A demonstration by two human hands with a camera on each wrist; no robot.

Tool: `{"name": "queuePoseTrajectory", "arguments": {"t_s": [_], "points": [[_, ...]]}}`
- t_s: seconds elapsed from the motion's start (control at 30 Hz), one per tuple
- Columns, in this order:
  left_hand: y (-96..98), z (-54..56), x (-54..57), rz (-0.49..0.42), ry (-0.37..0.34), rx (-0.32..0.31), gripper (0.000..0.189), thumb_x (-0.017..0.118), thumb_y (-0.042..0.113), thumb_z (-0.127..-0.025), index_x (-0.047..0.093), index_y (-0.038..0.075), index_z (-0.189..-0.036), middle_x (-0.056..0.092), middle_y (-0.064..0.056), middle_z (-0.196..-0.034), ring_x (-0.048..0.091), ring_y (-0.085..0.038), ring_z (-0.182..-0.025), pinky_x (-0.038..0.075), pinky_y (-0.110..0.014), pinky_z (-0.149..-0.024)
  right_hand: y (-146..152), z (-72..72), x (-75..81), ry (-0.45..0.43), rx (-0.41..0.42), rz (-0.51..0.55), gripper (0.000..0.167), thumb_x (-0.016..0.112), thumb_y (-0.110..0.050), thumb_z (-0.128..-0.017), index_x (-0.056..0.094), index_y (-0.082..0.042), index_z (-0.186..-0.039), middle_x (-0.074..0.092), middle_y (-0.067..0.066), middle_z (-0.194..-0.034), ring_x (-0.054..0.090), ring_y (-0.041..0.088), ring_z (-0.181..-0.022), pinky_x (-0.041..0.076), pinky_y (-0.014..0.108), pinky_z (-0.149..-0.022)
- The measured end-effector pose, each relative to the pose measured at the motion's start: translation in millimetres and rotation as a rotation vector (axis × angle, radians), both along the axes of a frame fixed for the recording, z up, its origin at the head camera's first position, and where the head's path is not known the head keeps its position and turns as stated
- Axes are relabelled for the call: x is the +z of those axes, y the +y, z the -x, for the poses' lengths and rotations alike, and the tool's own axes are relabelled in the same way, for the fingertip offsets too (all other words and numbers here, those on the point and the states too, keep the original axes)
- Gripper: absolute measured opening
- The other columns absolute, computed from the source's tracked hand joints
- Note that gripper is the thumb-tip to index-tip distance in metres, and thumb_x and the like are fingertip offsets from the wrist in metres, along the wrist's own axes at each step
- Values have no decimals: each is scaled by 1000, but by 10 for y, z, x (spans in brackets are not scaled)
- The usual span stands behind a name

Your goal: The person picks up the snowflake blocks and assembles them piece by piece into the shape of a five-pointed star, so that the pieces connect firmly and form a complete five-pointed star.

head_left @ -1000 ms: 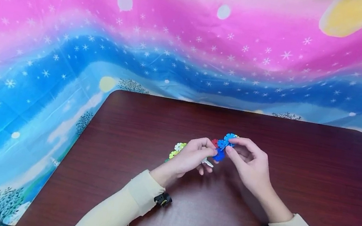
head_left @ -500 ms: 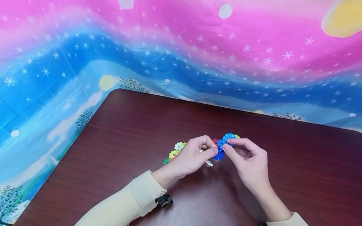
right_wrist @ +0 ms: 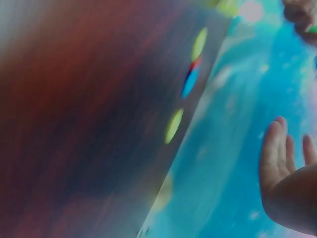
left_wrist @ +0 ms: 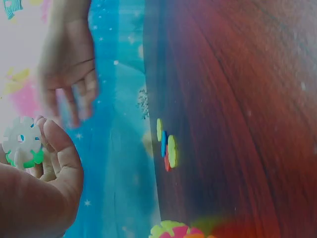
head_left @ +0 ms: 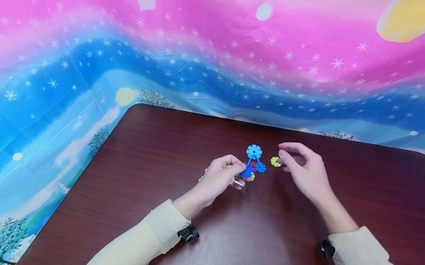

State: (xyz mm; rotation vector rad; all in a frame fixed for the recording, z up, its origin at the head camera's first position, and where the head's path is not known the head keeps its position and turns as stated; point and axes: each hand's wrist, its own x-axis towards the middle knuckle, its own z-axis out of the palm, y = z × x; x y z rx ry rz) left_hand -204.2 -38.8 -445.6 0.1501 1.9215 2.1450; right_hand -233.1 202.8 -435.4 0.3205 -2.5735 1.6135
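Observation:
In the head view my left hand point(head_left: 222, 176) pinches a dark blue notched plastic disc point(head_left: 247, 171) between thumb and index finger. A light blue snowflake disc point(head_left: 254, 151) stands above it, seemingly joined to it by edge-on blue pieces. Under the same hand a white disc point(left_wrist: 22, 136) shows in the left wrist view, with a green disc point(left_wrist: 32, 158) behind it. My right hand point(head_left: 307, 172) is apart from these pieces, fingers slightly bent and holding nothing. Close to its fingertips a yellow-green disc point(head_left: 276, 162) lies on the table.
On the table point(head_left: 374, 201), beyond the joined pieces, lie a red disc point(left_wrist: 167, 163), a blue disc point(head_left: 260, 167) and a yellow disc point(left_wrist: 172, 151). More coloured discs point(left_wrist: 171, 230) sit partly behind the left hand. A patterned cloth point(head_left: 224, 59) hangs past the far edge.
My right hand has let go of the blue pieces and moved up and right, away from them. The left hand has shifted slightly left with the joined discs, uncovering loose discs behind.

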Motion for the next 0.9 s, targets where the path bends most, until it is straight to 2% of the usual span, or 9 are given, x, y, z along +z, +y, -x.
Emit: {"name": "queuePoseTrajectory", "arguments": {"t_s": [0.1,0.2,0.3,0.4,0.53,0.63,0.77,0.9], "points": [[-54,27,-18,1,4,23,16,62,15,-104,63,1,-110,73,-20,-96,70,-18,-70,62,-42,-80,163,200,-100,-73,19,-312,32,67,-32,-103,70,-11,-128,70,11,-117,70,26,-94,57,43,-79],[-82,42,-28,-10,1,21,18,63,15,-104,61,1,-113,73,-15,-93,70,-17,-70,61,-46,-84,262,384,-241,-105,90,-536,36,68,-28,-101,69,-7,-130,68,15,-122,66,32,-105,53,54,-88],[-79,49,-34,-22,-12,24,18,64,14,-103,59,3,-115,73,-10,-92,70,-16,-68,61,-49,-86,274,510,-340,-98,142,-671,43,71,-27,-99,66,-4,-134,66,19,-122,61,36,-111,50,59,-93],[-63,57,-33,-30,-21,37,23,66,11,-102,56,1,-119,74,-9,-93,69,-16,-68,62,-44,-82,227,577,-371,-78,164,-762,48,74,-30,-97,65,-5,-137,64,19,-118,60,34,-105,52,58,-86],[-56,64,-18,-27,-17,40,29,66,11,-102,55,1,-128,75,-12,-98,69,-16,-69,62,-38,-80,166,632,-375,-68,167,-815,45,76,-33,-95,68,-9,-133,62,17,-112,58,31,-96,53,53,-77],[-51,63,1,-17,-10,26,31,65,12,-103,57,4,-132,75,-13,-103,69,-16,-71,62,-37,-81,167,666,-375,-96,192,-795,40,76,-30,-96,69,-6,-127,61,16,-110,57,31,-96,52,53,-79],[-44,72,-5,-12,-10,6,34,63,15,-104,59,3,-135,74,-13,-107,69,-20,-74,61,-36,-80,186,691,-365,-177,234,-745,36,73,-26,-98,65,2,-120,60,18,-112,53,31,-101,50,52,-86],[-42,69,-22,-20,-35,0,38,64,20,-104,61,2,-137,74,-12,-109,69,-19,-75,60,-33,-77,196,690,-376,-238,233,-703,35,74,-26,-98,62,1,-117,61,16,-109,54,31,-98,49,50,-86]]}}
